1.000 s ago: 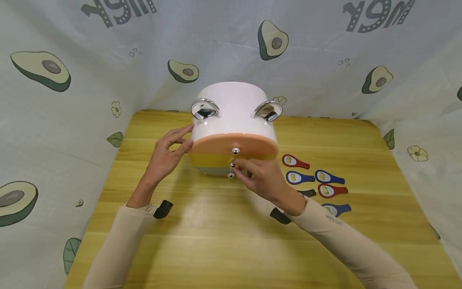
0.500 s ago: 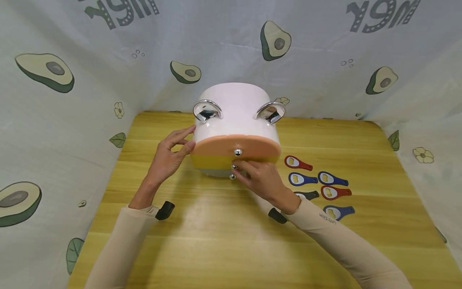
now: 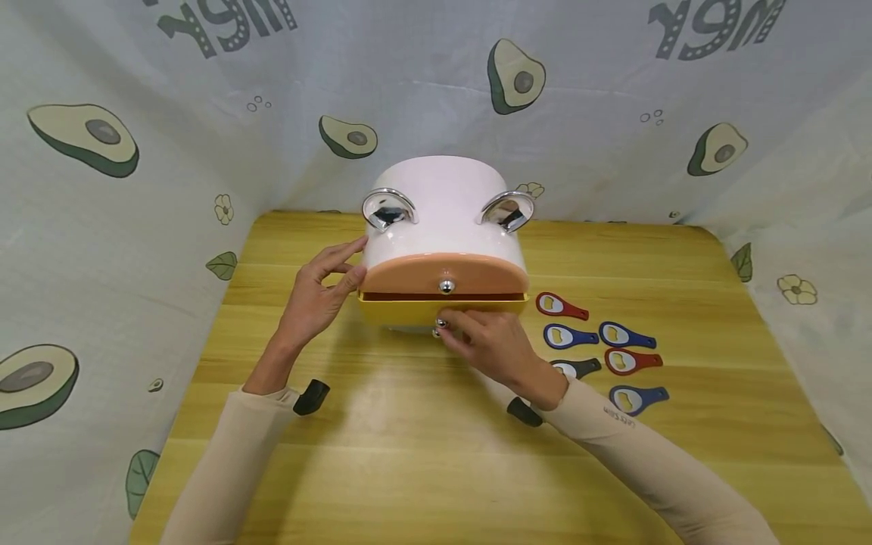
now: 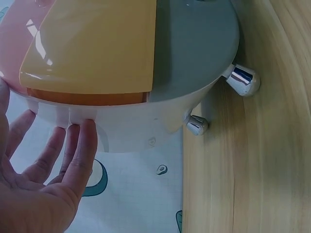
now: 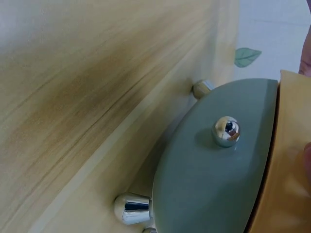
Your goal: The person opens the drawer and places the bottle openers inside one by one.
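Note:
A rounded white drawer box (image 3: 443, 204) with two silver ear-like pieces stands at the middle of the table. Its yellow middle drawer (image 3: 398, 312) is pulled out a little, leaving a dark gap under the orange top drawer (image 3: 409, 274). My right hand (image 3: 497, 348) pinches the small silver knob (image 3: 441, 323) on the yellow drawer. With extended fingers, my left hand (image 3: 309, 299) rests against the box's left side; the left wrist view shows its fingertips (image 4: 87, 127) on the white wall. The grey-green bottom drawer (image 5: 218, 170) sits flush, its knob (image 5: 227, 131) untouched.
Several bottle openers lie on the table (image 3: 409, 469) to the right, among them a red one (image 3: 562, 306), a blue one (image 3: 571, 336) and a dark one (image 3: 577, 368). Behind the table hangs an avocado-print cloth (image 3: 422, 83). Silver feet (image 4: 244, 80) support the box.
The yellow drawer has come forward out of the box, drawn by my right hand on its knob. My left hand has stayed against the box's side.

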`<action>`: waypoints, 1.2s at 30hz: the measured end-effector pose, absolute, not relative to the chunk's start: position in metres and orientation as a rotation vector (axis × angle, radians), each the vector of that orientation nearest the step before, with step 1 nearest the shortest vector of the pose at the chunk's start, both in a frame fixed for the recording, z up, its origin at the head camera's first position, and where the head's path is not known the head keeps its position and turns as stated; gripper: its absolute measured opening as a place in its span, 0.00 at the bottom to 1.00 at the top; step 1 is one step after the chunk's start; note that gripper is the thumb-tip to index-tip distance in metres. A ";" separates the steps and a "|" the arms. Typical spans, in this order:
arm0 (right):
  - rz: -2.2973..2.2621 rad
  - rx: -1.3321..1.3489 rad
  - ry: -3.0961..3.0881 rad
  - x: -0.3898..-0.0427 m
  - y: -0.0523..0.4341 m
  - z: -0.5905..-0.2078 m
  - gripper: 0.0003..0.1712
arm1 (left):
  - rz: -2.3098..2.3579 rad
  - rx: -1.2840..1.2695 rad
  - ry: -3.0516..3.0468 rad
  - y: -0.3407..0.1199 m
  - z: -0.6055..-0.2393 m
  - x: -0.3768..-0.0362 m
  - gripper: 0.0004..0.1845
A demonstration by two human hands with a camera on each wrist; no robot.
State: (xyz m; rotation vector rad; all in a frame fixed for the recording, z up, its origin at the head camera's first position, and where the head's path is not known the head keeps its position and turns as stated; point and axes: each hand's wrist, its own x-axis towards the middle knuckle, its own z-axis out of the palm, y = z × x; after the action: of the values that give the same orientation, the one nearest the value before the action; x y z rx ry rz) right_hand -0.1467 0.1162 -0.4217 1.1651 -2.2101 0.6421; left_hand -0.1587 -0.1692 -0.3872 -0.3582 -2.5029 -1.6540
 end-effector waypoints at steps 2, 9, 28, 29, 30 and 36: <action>0.639 1.170 -2.202 -0.145 0.117 -0.422 0.12 | -1.655 -0.359 -2.503 -0.169 -0.387 -0.159 0.25; 0.630 1.203 -2.168 -0.138 0.119 -0.426 0.08 | -1.667 -0.356 -2.495 -0.170 -0.388 -0.159 0.24; 0.607 1.234 -2.102 -0.100 0.119 -0.426 0.20 | -1.657 -0.343 -2.507 -0.169 -0.388 -0.159 0.25; 0.608 1.235 -2.099 -0.098 0.119 -0.426 0.20 | -1.659 -0.343 -2.505 -0.169 -0.388 -0.159 0.25; 0.609 1.236 -2.097 -0.097 0.119 -0.425 0.20 | -1.660 -0.344 -2.505 -0.169 -0.388 -0.159 0.25; 0.615 1.235 -2.095 -0.088 0.118 -0.425 0.18 | -1.649 -0.339 -2.513 -0.169 -0.388 -0.159 0.25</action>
State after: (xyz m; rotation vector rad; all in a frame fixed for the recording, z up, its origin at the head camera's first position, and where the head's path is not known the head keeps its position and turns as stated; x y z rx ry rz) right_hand -0.0882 0.1181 -0.4249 1.2345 -2.0947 0.6154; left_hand -0.1592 -0.1695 -0.3876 -0.3389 -2.5134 -1.6489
